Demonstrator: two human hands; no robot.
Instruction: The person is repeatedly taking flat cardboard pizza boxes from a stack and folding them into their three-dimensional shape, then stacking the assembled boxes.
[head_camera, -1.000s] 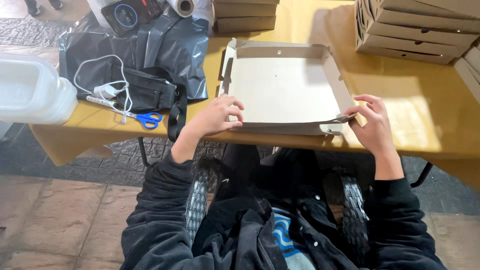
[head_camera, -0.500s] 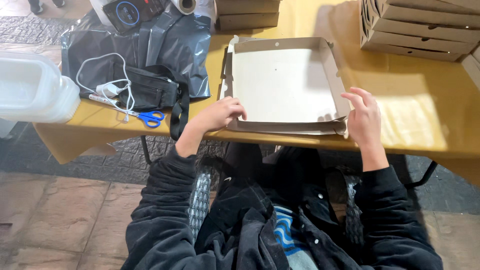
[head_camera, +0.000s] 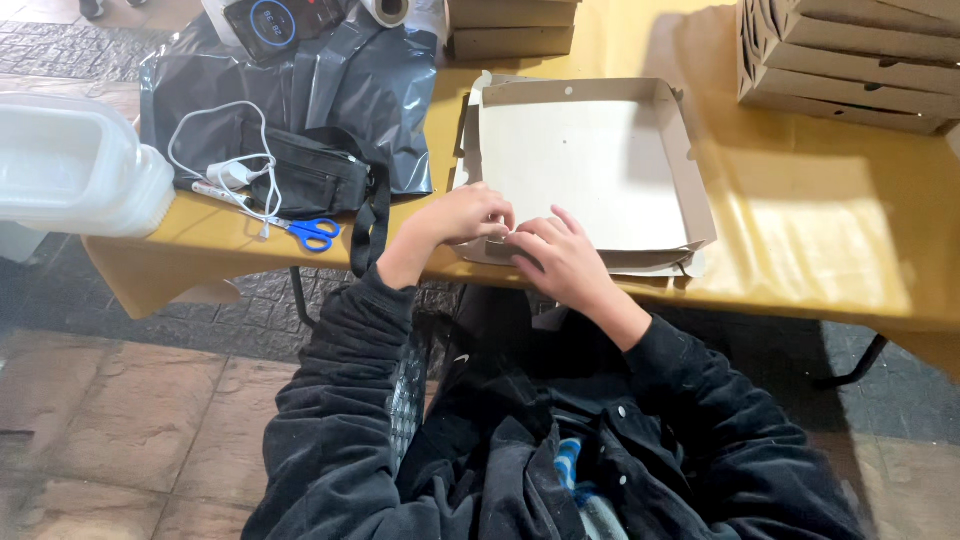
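Note:
A shallow grey-brown cardboard box (head_camera: 580, 160) lies open on the yellow table (head_camera: 830, 230), its side walls folded up. My left hand (head_camera: 465, 215) pinches the near-left corner of the box. My right hand (head_camera: 560, 260) presses on the near wall just beside it, fingers curled over the cardboard edge. Both hands touch the box at the table's front edge. The flap under my fingers is hidden.
Stacks of folded flat boxes (head_camera: 850, 60) stand at the back right, and more (head_camera: 510, 25) at the back centre. To the left lie a black pouch (head_camera: 315, 180), black plastic bags (head_camera: 370, 90), a white cable (head_camera: 235, 170), blue scissors (head_camera: 312, 233) and a clear plastic tub (head_camera: 70, 165).
My right hand has moved from the near-right corner of the box to the near-left, next to my left hand. The view has shifted a little.

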